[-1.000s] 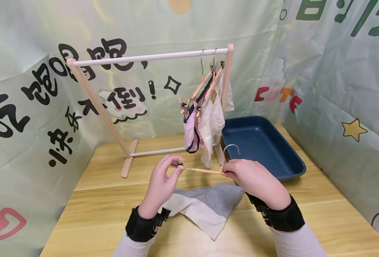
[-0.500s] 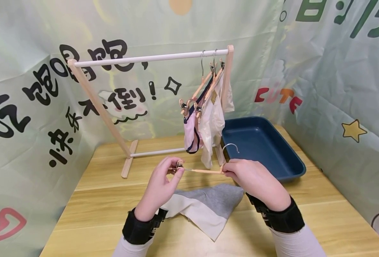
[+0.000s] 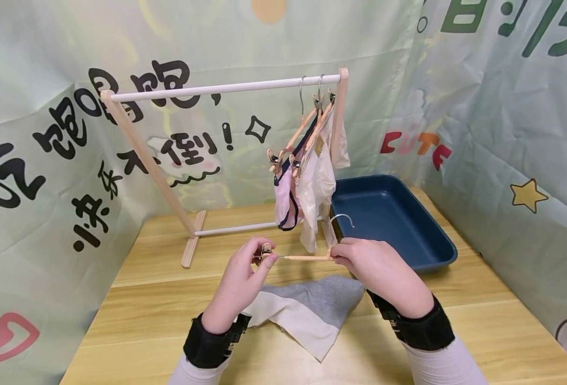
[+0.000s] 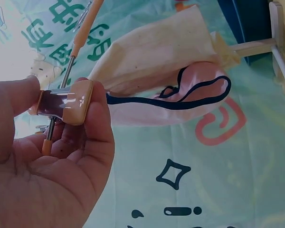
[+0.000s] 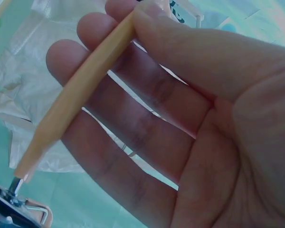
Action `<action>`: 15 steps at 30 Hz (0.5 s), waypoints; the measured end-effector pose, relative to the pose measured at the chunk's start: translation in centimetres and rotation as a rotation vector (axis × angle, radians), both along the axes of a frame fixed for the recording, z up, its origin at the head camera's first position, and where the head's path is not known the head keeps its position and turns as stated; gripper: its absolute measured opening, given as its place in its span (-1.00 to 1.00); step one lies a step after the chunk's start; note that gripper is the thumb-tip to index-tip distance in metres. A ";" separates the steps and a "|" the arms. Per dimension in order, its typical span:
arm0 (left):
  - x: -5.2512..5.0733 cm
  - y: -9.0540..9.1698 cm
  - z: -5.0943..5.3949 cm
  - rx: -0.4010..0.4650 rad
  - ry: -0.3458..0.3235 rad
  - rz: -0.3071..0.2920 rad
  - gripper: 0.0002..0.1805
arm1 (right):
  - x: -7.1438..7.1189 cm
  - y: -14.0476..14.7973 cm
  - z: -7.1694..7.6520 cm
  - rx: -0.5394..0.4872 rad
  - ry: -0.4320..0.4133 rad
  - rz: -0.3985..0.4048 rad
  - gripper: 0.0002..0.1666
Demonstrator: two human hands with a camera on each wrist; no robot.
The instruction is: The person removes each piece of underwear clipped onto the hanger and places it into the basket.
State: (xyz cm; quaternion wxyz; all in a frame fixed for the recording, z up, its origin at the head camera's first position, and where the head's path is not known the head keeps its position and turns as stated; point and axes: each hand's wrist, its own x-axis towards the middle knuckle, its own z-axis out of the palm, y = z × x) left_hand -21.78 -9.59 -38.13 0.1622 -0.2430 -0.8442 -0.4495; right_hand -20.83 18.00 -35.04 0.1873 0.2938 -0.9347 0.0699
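Above the table, both hands hold a small peach-coloured clip hanger (image 3: 308,258) roughly level. My left hand (image 3: 237,280) pinches the clip (image 4: 66,104) at one end between thumb and index finger; the clip sits on the hanger's thin metal rod. With thumb and fingers, my right hand (image 3: 379,270) grips the hanger arm (image 5: 80,92) near the base of the metal hook (image 3: 343,216). The hanger's far arm is mostly hidden behind that hand in the head view. Below the hands a grey and off-white garment (image 3: 331,299) lies on the table, apart from the hanger.
Behind the hands stands a small wooden rack with a white rail (image 3: 225,87). A pink garment with dark trim (image 3: 285,198) and white clothing (image 3: 319,182) hang from hangers at its right end. A dark blue tray (image 3: 389,214) sits at the right on the wooden table (image 3: 139,321).
My left hand has lowered slightly and the clip in it has tilted. The hanger's hook has shifted a little to the left. The garment on the table has not moved.
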 end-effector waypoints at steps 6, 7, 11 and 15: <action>-0.1 0.0 0.0 0.002 -0.017 -0.003 -0.85 | 0.1 -0.1 0.1 0.006 0.005 -0.003 -0.90; -0.1 0.0 0.0 0.002 -0.019 -0.006 -0.85 | 0.1 -0.1 0.1 0.005 0.004 -0.004 -0.91; -0.1 -0.1 0.0 0.010 -0.037 -0.019 -0.83 | 0.1 -0.1 0.2 0.001 -0.001 -0.007 -0.91; -0.1 -0.1 0.0 0.038 -0.073 -0.049 -0.85 | 0.0 -0.1 0.1 0.000 0.006 -0.006 -0.92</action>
